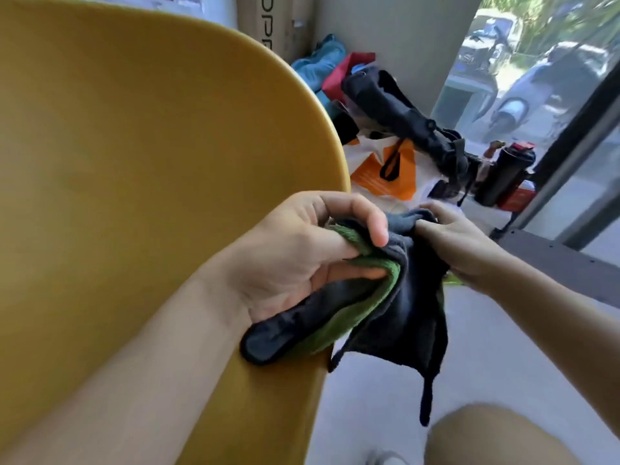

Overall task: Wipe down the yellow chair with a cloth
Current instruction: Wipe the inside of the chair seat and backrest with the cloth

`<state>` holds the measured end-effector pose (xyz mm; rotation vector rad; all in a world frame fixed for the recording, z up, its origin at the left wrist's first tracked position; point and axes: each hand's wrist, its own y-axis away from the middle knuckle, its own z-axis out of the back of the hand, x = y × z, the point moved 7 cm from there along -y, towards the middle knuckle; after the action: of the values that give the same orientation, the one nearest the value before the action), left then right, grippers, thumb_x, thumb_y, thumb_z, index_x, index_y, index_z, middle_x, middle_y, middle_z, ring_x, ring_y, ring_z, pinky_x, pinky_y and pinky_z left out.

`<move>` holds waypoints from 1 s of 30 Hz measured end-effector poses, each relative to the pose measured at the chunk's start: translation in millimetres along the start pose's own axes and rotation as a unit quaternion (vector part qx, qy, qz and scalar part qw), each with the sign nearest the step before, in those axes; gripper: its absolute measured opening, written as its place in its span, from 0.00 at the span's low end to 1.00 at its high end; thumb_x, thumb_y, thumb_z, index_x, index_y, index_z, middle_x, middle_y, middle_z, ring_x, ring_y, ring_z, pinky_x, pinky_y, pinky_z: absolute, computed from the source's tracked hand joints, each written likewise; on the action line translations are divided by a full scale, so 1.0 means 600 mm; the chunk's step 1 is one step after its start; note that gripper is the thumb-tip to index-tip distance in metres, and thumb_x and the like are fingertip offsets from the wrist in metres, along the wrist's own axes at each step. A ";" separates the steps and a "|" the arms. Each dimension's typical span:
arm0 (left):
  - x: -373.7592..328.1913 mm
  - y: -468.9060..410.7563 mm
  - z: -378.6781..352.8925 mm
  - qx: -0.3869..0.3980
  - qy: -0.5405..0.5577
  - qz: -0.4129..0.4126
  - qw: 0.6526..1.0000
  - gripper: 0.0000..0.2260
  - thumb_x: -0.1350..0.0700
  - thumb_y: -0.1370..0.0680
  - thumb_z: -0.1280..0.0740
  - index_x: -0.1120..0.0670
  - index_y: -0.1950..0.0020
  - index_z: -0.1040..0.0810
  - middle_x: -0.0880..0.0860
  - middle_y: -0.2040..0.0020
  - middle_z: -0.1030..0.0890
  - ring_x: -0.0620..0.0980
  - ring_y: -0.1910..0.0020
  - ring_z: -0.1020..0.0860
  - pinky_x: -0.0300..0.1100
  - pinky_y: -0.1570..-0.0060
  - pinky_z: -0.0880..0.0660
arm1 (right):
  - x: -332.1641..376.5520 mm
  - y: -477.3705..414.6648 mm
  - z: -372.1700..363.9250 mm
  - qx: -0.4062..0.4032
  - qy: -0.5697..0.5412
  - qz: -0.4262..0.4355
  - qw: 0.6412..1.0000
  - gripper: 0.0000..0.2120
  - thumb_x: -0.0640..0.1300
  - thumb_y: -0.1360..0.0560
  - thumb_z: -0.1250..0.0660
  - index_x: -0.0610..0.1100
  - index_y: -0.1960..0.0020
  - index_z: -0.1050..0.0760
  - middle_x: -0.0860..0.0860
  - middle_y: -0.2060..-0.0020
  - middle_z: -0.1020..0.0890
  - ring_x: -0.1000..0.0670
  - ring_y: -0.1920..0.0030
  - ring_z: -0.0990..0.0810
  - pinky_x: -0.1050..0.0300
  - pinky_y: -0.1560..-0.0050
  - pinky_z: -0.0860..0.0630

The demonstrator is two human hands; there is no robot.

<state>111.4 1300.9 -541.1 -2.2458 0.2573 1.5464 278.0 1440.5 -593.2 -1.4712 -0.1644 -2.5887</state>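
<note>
The yellow chair (134, 156) fills the left half of the view, its curved edge running down the middle. A cloth (396, 303), dark grey on one side and green on the other, hangs just off the chair's right edge. My left hand (302, 253) pinches its folded green part between thumb and fingers. My right hand (459, 239) grips the cloth's upper right corner. The cloth is stretched between both hands, with a loop tag dangling below. The lower left end of the cloth lies over the chair's edge.
Behind the chair lie a black bag (402, 109), an orange and white bag (389, 169), red and blue items and a dark bottle (506, 169). A cardboard box (271, 21) stands at the back. A glass door (536, 78) is at the right. My knee (496, 437) shows at bottom right.
</note>
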 end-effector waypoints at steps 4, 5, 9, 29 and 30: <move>0.054 0.012 -0.032 0.012 -0.111 0.075 0.991 0.14 0.74 0.27 0.35 0.57 0.63 0.19 0.56 0.60 0.19 0.51 0.58 0.19 0.40 0.55 0.21 | -0.028 0.005 -0.031 0.021 0.032 0.046 0.998 0.07 0.35 0.25 0.39 0.42 0.57 0.23 0.47 0.64 0.20 0.53 0.64 0.22 0.59 0.66 0.26; 0.062 0.017 -0.037 0.015 -0.154 0.087 0.984 0.13 0.74 0.28 0.33 0.56 0.62 0.19 0.55 0.60 0.18 0.50 0.58 0.19 0.41 0.55 0.21 | -0.033 0.000 -0.038 0.018 0.045 0.071 0.996 0.07 0.36 0.25 0.39 0.42 0.57 0.23 0.46 0.62 0.20 0.52 0.62 0.23 0.56 0.63 0.26; 0.105 0.045 -0.034 -0.024 -0.163 0.161 0.973 0.17 0.76 0.27 0.37 0.55 0.62 0.19 0.51 0.65 0.18 0.47 0.63 0.18 0.36 0.63 0.22 | -0.030 -0.017 -0.069 0.035 0.169 0.219 0.960 0.06 0.40 0.27 0.39 0.50 0.58 0.28 0.48 0.55 0.24 0.47 0.51 0.27 0.50 0.49 0.29; 0.291 -0.031 -0.068 -0.162 -0.445 0.234 0.849 0.16 0.63 0.28 0.35 0.48 0.44 0.21 0.42 0.54 0.34 0.35 0.61 0.30 0.26 0.58 0.34 | -0.094 -0.069 -0.076 0.332 -0.416 -0.034 0.846 0.09 0.46 0.34 0.33 0.45 0.55 0.23 0.42 0.57 0.22 0.44 0.58 0.24 0.51 0.55 0.27; 0.279 -0.024 -0.064 -0.167 -0.444 0.223 0.852 0.14 0.61 0.30 0.34 0.48 0.47 0.20 0.41 0.53 0.33 0.37 0.59 0.28 0.27 0.54 0.32 | -0.078 -0.061 -0.085 0.359 -0.420 -0.028 0.833 0.09 0.46 0.34 0.33 0.44 0.55 0.23 0.39 0.56 0.24 0.43 0.57 0.25 0.50 0.55 0.27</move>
<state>211.7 1309.9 -681.3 -1.4602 0.2467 2.8742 251.5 1471.6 -660.1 -2.0815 -1.1322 -1.3913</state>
